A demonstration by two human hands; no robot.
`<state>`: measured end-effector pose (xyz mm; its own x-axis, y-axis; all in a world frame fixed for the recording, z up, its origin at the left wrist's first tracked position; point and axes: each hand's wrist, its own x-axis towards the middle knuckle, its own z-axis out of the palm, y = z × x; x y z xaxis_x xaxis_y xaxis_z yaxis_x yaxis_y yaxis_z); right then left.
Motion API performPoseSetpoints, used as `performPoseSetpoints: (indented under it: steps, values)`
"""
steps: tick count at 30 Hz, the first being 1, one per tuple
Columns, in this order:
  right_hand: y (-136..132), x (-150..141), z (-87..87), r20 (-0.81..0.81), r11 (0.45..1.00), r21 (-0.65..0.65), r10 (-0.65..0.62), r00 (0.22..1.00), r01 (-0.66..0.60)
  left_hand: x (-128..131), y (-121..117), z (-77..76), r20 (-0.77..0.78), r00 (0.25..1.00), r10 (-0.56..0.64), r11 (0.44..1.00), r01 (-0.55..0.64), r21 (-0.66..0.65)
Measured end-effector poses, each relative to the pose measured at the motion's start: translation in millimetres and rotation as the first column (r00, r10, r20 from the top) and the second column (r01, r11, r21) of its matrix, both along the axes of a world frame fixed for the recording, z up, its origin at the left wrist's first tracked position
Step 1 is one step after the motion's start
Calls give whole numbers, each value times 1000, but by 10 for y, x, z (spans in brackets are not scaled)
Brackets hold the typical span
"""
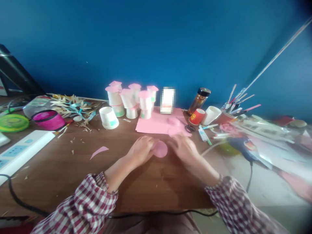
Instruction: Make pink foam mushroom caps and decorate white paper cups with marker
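A small round pink paper disc [160, 149] is pinched at its left edge by the closed fingers of my left hand [144, 148], just above the table. To the right of that disc, my right hand [185, 147] hovers palm down, a little blurred, its thumb and fingers apart with nothing seen in them. Right beyond its fingertips lies another pink disc [174, 130]. A further pink round piece [174, 121] rests on the pink paper sheets [148, 125]. Scissors [189, 129] lie at the sheets' right edge.
At the back stand several stacked white paper cups [127, 98] topped with pink paper. One white cup [109, 117] stands nearer. A pink scrap [99, 151] and a power strip [21, 152] lie left. On the right are a red cup [197, 116], a bottle [198, 100] and a glue gun [241, 148].
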<state>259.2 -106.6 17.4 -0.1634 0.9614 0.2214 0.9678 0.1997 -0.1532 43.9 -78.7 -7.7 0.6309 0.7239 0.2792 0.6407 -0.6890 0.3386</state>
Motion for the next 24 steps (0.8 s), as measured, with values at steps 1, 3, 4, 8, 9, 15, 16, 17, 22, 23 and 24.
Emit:
performPoseSetpoints:
  steps: [1, 3, 4, 8, 9, 15, 16, 17, 22, 23, 24]
  values:
    - [-21, -101, -20, -17, 997, -33, 65, 998, -66, 1, 0, -3, 5, 1000, 10, 1000, -10, 0]
    - [-44, -239, -62, -36, 993, -51, 105, 994, -107, 3, -2, -8, 12, 999, 45, 999, -45, -5]
    - [-46, -274, -81, -51, 993, -54, 105, 993, -107, 3, -5, -10, 12, 998, 62, 998, -62, -11]
    - [-26, -263, -143, -146, 992, -48, 106, 984, -114, 3, -20, -4, 18, 997, 79, 996, -78, -34]
    - [-19, -244, -157, -171, 991, -44, 114, 979, -123, 4, -23, 1, 23, 997, 77, 996, -76, -37]
    - [5, -145, -202, -370, 988, -53, 114, 922, -143, 7, -16, 35, 53, 997, 60, 997, -58, -43]
    - [3, -135, -201, -394, 989, -51, 107, 913, -138, 8, -14, 39, 59, 997, 53, 998, -50, -48]
    - [1, -128, -199, -401, 991, -43, 102, 910, -129, 11, -13, 43, 69, 997, 44, 998, -40, -54]
    - [-6, -119, -205, -343, 991, -31, 109, 933, -127, 27, -40, 44, 181, 983, 8, 995, 9, -94]
    - [0, -117, -206, -371, 990, -50, 101, 923, -129, 31, -46, 41, 216, 976, 3, 994, 20, -106]
    - [8, -114, -204, -422, 988, -74, 93, 902, -137, 37, -48, 38, 255, 967, 5, 993, 25, -115]
